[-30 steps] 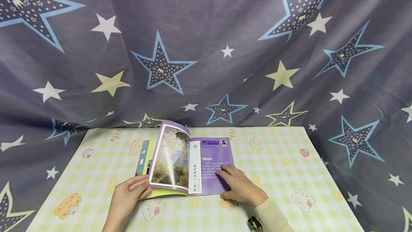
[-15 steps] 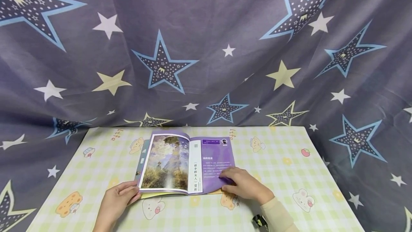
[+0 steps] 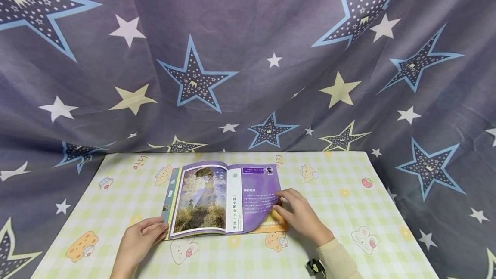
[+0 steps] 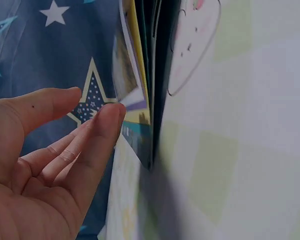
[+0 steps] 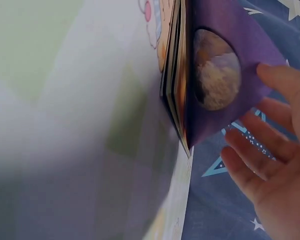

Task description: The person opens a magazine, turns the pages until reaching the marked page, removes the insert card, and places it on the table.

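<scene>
An open magazine [image 3: 201, 201] lies on the table, its left page a painting of a figure with a parasol. The purple right-hand page [image 3: 258, 184] is lifted at its near outer corner and bends upward, baring an orange page [image 3: 273, 224] beneath. My right hand [image 3: 304, 216] pinches that purple page at its outer edge. In the right wrist view, the thumb lies against the page's underside, near a round picture [image 5: 217, 70]. My left hand [image 3: 139, 238] is at the magazine's lower left corner. Its thumb stands apart from the fingers, and a fingertip touches or nearly touches the page edges.
A pale green checked cloth [image 3: 341, 244] with cartoon prints covers the table. Behind and beside it hangs a dark curtain [image 3: 248, 85] with stars. A small black object [image 3: 315, 267] is beside my right sleeve [image 3: 339, 257].
The left-hand leaf has come down flat on the left. My left hand has shifted left and eased off it. My right hand has moved right, lifting the purple page's corner.
</scene>
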### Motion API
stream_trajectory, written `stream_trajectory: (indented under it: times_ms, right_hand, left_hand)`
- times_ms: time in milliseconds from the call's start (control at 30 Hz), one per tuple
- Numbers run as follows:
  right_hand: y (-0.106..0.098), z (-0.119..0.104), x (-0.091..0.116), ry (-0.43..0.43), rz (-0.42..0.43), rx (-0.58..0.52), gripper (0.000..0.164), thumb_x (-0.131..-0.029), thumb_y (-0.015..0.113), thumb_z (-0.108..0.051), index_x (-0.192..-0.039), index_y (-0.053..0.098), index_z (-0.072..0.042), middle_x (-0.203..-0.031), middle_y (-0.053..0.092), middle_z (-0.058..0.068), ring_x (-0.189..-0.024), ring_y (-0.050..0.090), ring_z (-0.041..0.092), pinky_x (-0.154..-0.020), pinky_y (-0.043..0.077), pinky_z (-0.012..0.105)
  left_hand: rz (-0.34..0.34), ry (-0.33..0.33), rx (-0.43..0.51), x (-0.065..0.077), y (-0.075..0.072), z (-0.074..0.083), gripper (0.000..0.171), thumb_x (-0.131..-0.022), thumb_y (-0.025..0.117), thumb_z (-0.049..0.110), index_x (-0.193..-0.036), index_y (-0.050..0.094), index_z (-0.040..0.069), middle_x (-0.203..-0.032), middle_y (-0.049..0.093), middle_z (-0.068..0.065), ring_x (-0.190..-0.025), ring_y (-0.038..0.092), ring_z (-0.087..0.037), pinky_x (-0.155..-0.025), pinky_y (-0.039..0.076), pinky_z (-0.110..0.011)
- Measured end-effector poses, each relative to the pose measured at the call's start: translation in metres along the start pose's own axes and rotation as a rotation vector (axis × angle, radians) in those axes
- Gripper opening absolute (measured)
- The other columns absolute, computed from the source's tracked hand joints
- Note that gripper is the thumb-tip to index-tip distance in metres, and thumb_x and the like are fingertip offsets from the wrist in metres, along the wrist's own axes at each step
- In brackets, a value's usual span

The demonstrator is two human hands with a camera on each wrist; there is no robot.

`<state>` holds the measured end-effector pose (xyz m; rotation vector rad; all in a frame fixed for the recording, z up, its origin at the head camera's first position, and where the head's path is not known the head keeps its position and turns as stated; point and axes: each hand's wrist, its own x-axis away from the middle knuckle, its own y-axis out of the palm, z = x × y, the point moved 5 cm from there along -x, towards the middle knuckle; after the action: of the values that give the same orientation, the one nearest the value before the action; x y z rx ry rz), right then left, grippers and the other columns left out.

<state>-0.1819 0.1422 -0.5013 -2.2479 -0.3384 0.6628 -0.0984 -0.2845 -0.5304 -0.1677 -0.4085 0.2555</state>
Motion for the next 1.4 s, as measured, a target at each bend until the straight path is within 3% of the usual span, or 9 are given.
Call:
stream_trajectory:
  times_ms: [167, 367, 633, 1000, 1200, 1400]
  right_hand:
    - [-0.001, -0.006, -0.004, -0.061, 0.103, 0.041, 0.039, -0.086, 0.082, -0.018, -0.119, 0.067, -0.006, -0.103, 0.063, 0.006, -0.093, 0.064, 0.02, -0.086, 0.058, 0.032]
    - [0.004, -0.015, -0.009, -0.067, 0.096, -0.004, 0.041, -0.087, 0.08, -0.014, -0.124, 0.064, -0.007, -0.103, 0.066, 0.005, -0.088, 0.066, 0.023, -0.077, 0.06, 0.035]
    - [0.008, -0.028, -0.016, -0.089, 0.065, -0.113, 0.036, -0.095, 0.067, -0.002, -0.13, 0.063, -0.011, -0.12, 0.069, 0.004, -0.099, 0.069, 0.02, -0.084, 0.06, 0.036]
    - [0.024, -0.051, -0.025, -0.13, -0.085, -0.149, 0.041, -0.099, 0.056, 0.004, -0.138, 0.059, -0.01, -0.136, 0.061, 0.002, -0.123, 0.059, 0.019, -0.102, 0.051, 0.038]
    - [0.034, -0.063, -0.029, -0.185, -0.109, -0.146, 0.043, -0.099, 0.053, 0.007, -0.139, 0.057, -0.01, -0.137, 0.061, 0.003, -0.124, 0.058, 0.018, -0.102, 0.05, 0.035]
    - [0.04, -0.07, -0.03, -0.203, -0.141, -0.129, 0.042, -0.101, 0.052, 0.004, -0.14, 0.056, -0.01, -0.142, 0.057, 0.002, -0.132, 0.051, 0.018, -0.109, 0.043, 0.034]
  left_hand:
    - [0.008, 0.063, -0.054, 0.001, 0.008, 0.01, 0.044, -0.095, 0.07, 0.011, -0.131, 0.058, -0.011, -0.105, 0.073, -0.019, -0.088, 0.074, -0.022, -0.077, 0.061, -0.029]
    - [-0.03, 0.118, -0.076, 0.003, 0.026, 0.024, 0.04, -0.095, 0.071, 0.014, -0.127, 0.063, -0.006, -0.106, 0.073, -0.017, -0.089, 0.073, -0.023, -0.076, 0.062, -0.03]
    - [-0.11, 0.2, -0.045, 0.003, 0.056, 0.044, 0.036, -0.095, 0.071, 0.013, -0.125, 0.064, -0.006, -0.107, 0.073, -0.018, -0.092, 0.073, -0.026, -0.079, 0.061, -0.03]
    - [-0.315, 0.246, 0.148, 0.005, 0.107, 0.056, 0.043, -0.094, 0.072, 0.01, -0.128, 0.059, -0.013, -0.115, 0.067, -0.027, -0.102, 0.069, -0.036, -0.083, 0.06, -0.033]
    - [-0.361, 0.268, 0.184, 0.01, 0.137, 0.06, 0.047, -0.092, 0.075, 0.015, -0.127, 0.06, -0.013, -0.112, 0.069, -0.025, -0.099, 0.069, -0.04, -0.082, 0.06, -0.034]
    - [-0.343, 0.272, 0.223, 0.012, 0.151, 0.06, 0.038, -0.091, 0.075, 0.009, -0.12, 0.064, -0.013, -0.103, 0.071, -0.023, -0.089, 0.072, -0.039, -0.078, 0.061, -0.034]
